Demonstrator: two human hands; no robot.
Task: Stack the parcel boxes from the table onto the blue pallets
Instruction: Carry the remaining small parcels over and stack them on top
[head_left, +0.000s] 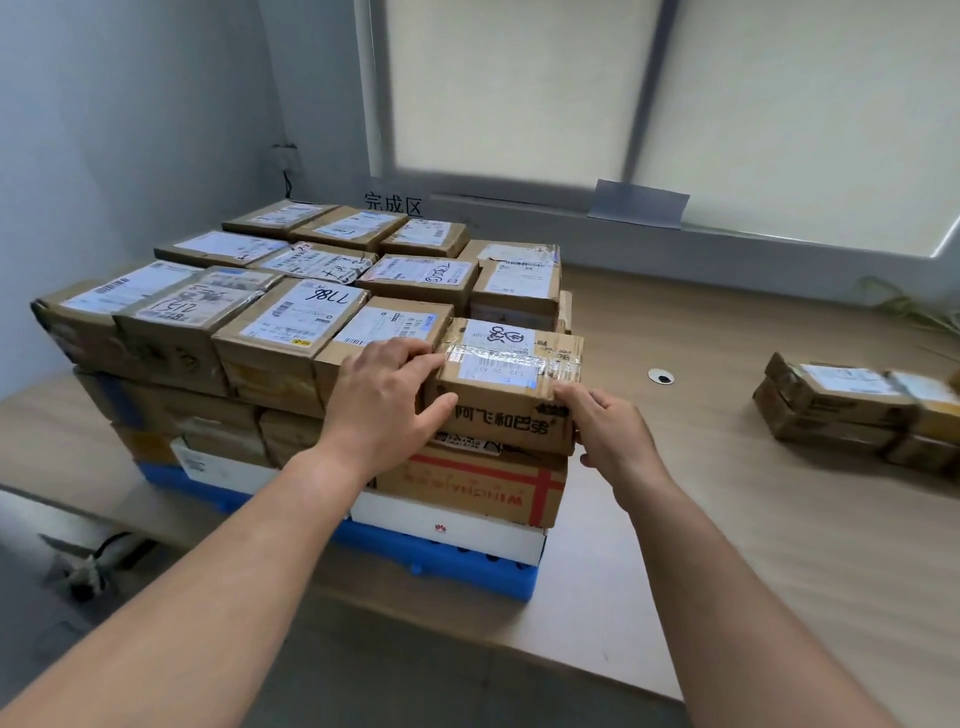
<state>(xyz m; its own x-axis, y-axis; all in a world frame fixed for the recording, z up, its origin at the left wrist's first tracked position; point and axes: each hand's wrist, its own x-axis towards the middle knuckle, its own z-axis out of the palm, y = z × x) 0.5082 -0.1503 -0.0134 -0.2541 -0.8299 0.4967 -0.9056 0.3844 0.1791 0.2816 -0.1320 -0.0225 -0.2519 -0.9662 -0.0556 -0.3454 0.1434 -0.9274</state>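
A pale wood-grain table (727, 519) stands under a blinded window. The ribbed plastic blue pallet (467, 566) is mostly hidden beneath stacked cardboard parcels. On the pallet's near right corner, topmost, sits the taped brown box (511, 384). The left hand (384, 410) grips its left edge and the right hand (613, 431) its right corner, fingertips hidden. Well right of the pallet, blurred parcels (841, 410) run off-frame.

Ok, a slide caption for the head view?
Left hand and right hand hold a box atop the stack on the blue pallet.
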